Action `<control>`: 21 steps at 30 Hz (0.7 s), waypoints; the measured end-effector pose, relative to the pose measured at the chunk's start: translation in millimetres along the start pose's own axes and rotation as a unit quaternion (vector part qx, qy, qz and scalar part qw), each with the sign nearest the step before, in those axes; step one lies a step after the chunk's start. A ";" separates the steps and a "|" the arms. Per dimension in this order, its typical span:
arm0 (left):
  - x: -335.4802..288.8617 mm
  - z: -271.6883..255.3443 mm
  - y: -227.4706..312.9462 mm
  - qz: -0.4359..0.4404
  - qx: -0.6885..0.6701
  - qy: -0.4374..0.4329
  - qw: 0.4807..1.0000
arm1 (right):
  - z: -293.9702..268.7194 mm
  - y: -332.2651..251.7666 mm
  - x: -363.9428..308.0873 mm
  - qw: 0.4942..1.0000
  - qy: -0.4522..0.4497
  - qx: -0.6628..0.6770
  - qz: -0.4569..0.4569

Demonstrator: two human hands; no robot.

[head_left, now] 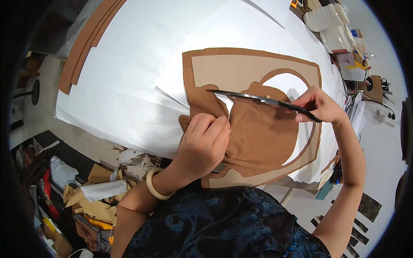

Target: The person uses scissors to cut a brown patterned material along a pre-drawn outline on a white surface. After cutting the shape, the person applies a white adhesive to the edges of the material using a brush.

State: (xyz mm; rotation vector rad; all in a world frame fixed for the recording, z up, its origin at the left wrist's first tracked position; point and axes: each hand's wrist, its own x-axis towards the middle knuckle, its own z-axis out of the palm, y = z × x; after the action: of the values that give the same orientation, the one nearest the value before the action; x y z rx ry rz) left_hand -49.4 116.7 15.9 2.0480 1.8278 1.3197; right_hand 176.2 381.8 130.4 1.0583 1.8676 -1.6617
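Observation:
My right hand (320, 105) grips the dark handles of long scissors (247, 95), whose blades point left across a brown, leather-like piece (269, 133). The blade tips lie by a brown flap on the left side of the piece. With fingers closed, my left hand (204, 139) pinches the brown material near its left edge, just below a narrow opening that shows white underneath. Beige panels (223, 69) with brown borders surround the rounded middle part. A curved gap at the right of that part also shows white. Under my left hand the material is hidden.
White sheeting (124, 81) covers the table under the work. Brown strips (84, 56) lie along its far left edge. White tubs (335, 38) and small boxes stand at the far right. Scraps and bags (94, 198) are heaped at the lower left.

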 end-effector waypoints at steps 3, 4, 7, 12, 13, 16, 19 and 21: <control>-3.1 0.4 -0.6 0.002 0.004 -0.005 1.000 | -9.1 -4.4 3.6 1.000 -0.012 -0.014 0.001; -3.0 0.6 -0.6 0.006 0.007 -0.005 1.000 | -12.1 -7.4 4.6 1.000 -0.018 -0.020 -0.001; -4.3 1.7 -1.1 0.015 0.020 -0.009 1.000 | -19.3 -16.7 9.5 0.998 -0.035 -0.051 -0.008; -4.6 1.5 -1.5 0.018 0.024 -0.013 0.999 | -28.2 -20.8 19.7 0.994 -0.063 -0.089 -0.023; -4.6 1.7 -1.4 0.018 0.024 -0.012 0.999 | -29.4 -20.6 21.5 0.993 -0.064 -0.097 -0.025; -4.7 2.3 -0.6 0.016 0.027 -0.011 0.999 | -28.1 -22.4 25.8 0.993 -0.055 -0.100 -0.031; -5.5 2.5 -0.7 0.014 0.032 -0.011 0.999 | -26.5 -21.7 29.3 0.996 -0.047 -0.075 -0.025; -5.6 2.4 -0.4 0.013 0.033 -0.011 0.999 | -26.1 -20.3 30.7 0.997 -0.048 -0.063 -0.021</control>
State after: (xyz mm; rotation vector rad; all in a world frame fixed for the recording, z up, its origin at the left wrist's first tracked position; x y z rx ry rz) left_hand -47.7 113.1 11.2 2.1181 1.8660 1.2528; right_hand 146.1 415.1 125.8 0.8785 1.9175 -1.5653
